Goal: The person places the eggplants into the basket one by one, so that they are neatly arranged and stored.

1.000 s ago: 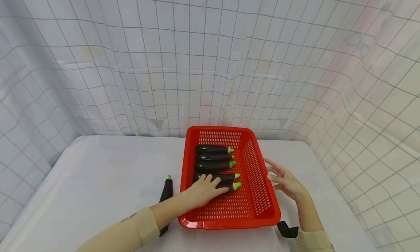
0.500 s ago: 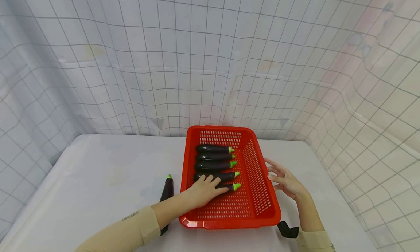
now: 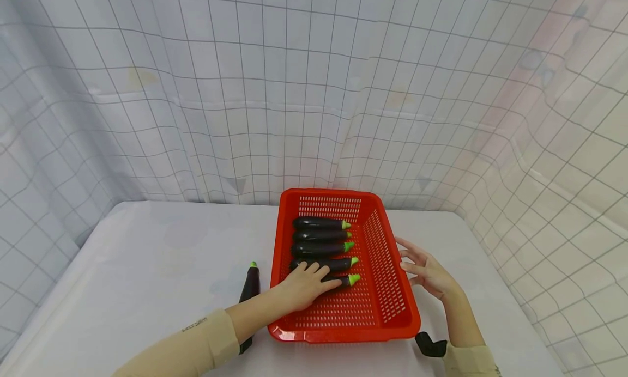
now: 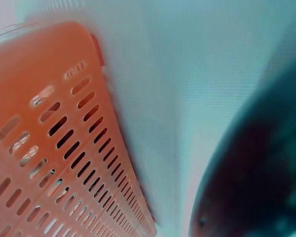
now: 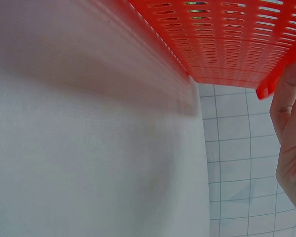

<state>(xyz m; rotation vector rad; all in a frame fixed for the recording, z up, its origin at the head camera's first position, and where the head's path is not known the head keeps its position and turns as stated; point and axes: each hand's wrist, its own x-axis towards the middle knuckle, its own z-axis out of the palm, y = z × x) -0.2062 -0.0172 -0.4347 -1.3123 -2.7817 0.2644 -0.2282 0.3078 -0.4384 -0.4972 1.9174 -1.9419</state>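
A red slotted plastic basket stands on the table, also filling the left of the left wrist view. Several dark eggplants lie crosswise in it, green stems to the right. My left hand rests spread over the two nearest ones. Its fingertips overlap the second-nearest eggplant, and its thumb lies along the nearest eggplant, whose left part the hand hides. My right hand is outside the basket's right side, fingers loosely bent, fingertips at the rim. In the right wrist view, the basket rim meets those fingers.
Another eggplant lies on the white table left of the basket, partly behind my left forearm. A black wrist device sits by my right sleeve. White grid-patterned curtains enclose the table at the back and sides.
The second-nearest eggplant's stem end has shifted slightly away from the nearest one, widening the gap. Both hands have stayed nearly still.
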